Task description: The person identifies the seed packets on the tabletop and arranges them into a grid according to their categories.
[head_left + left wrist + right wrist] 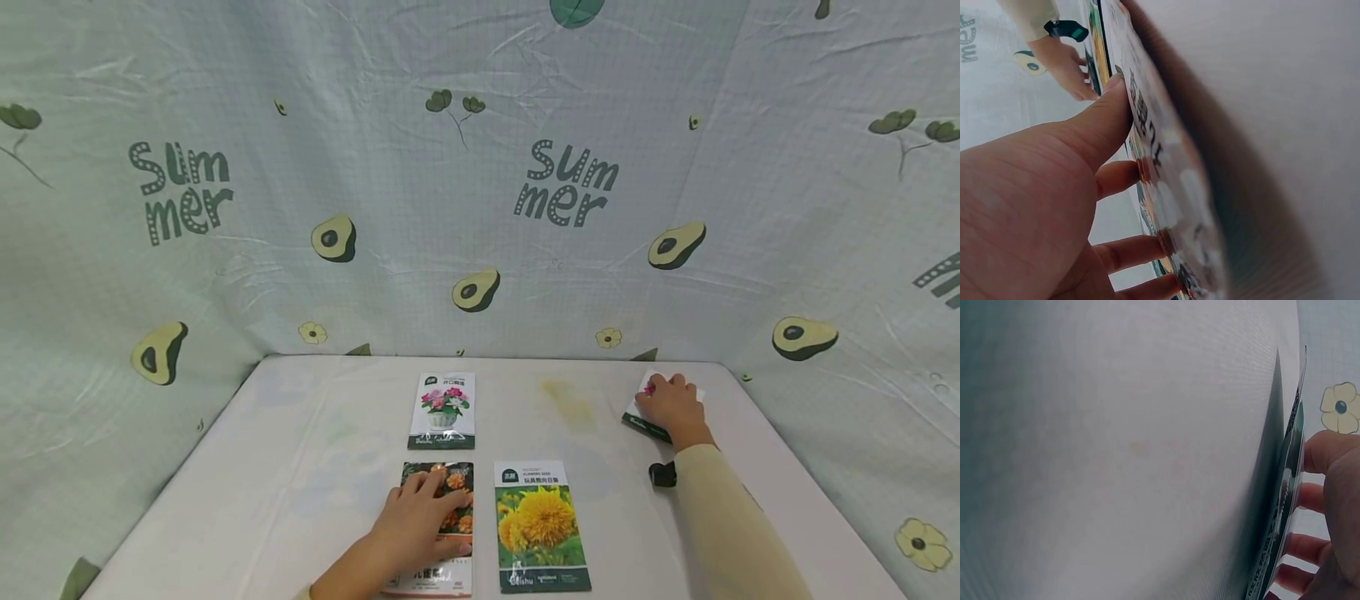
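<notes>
An orange-flower seed packet (442,575) lies at the front of the table, partly covered by my left hand (416,521). Spread fingers and thumb rest on its printed face; in the left wrist view the thumb (1107,115) touches near the packet's edge. At the back right, my right hand (672,408) grips a white seed packet with a dark green band (647,427) from above, its fingers bent. That packet sits slanted, and the hand hides most of its picture. The right wrist view shows thumb and fingertips against the packet (1282,512) seen edge-on.
A yellow sunflower seed packet (542,529) lies right of my left hand. Behind the orange one is a packet with pink flowers in a pot (442,412). A black band (662,475) is by the right sleeve. Avocado-printed cloth (420,208) hangs behind the white table (315,467).
</notes>
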The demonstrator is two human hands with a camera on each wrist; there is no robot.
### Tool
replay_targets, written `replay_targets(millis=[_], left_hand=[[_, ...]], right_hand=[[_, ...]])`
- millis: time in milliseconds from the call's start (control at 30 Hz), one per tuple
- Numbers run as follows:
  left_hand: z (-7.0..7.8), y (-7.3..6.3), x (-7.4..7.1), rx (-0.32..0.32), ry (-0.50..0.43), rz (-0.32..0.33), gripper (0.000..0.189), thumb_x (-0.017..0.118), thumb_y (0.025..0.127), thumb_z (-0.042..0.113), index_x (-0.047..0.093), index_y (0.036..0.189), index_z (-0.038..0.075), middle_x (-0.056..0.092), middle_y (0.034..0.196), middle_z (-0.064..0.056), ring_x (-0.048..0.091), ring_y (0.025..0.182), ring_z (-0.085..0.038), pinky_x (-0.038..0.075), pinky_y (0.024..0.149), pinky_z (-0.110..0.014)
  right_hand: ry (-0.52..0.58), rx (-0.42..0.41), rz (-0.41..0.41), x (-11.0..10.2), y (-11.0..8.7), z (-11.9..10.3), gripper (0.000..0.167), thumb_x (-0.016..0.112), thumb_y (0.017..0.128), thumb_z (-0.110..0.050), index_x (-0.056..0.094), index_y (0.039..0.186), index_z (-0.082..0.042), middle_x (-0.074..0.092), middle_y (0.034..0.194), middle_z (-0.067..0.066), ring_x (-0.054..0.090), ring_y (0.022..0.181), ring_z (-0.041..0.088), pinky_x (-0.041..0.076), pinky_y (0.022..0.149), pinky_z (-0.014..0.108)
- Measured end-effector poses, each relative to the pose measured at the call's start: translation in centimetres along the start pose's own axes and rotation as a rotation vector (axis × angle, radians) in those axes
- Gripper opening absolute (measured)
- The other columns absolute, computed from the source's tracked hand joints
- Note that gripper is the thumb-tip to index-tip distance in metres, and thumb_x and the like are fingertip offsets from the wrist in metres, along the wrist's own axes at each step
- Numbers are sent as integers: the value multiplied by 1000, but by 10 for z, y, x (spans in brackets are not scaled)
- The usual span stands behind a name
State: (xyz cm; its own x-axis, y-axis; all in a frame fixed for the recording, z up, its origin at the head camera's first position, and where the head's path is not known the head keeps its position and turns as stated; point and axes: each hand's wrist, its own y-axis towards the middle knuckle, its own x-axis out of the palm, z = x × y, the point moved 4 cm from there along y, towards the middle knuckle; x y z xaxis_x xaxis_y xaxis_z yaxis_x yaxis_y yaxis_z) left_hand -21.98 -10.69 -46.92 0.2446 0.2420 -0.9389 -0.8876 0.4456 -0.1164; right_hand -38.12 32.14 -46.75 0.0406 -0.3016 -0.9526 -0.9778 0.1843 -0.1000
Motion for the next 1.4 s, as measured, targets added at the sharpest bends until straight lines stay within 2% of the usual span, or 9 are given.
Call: replay_targets(millis=[567, 1400], left_hand=[[1, 0, 0, 0, 1, 10, 64, 76, 82, 62, 64, 139, 35, 46, 156, -18, 44, 137, -48, 41, 98, -71], [2, -1, -1, 19, 26, 28, 63, 76, 82, 62, 64, 138, 35, 48, 154, -18, 46, 136, -47, 43, 96, -70]], right_hand=[[6, 9, 11, 5, 5, 0, 60, 50, 100, -35, 42, 144, 4, 34, 144, 37, 34, 128, 55, 40, 103, 70], [-10, -1, 8, 11, 7, -9, 62, 49, 100, -35, 41, 146, 5, 35, 145, 36, 35, 127, 55, 41, 103, 70]])
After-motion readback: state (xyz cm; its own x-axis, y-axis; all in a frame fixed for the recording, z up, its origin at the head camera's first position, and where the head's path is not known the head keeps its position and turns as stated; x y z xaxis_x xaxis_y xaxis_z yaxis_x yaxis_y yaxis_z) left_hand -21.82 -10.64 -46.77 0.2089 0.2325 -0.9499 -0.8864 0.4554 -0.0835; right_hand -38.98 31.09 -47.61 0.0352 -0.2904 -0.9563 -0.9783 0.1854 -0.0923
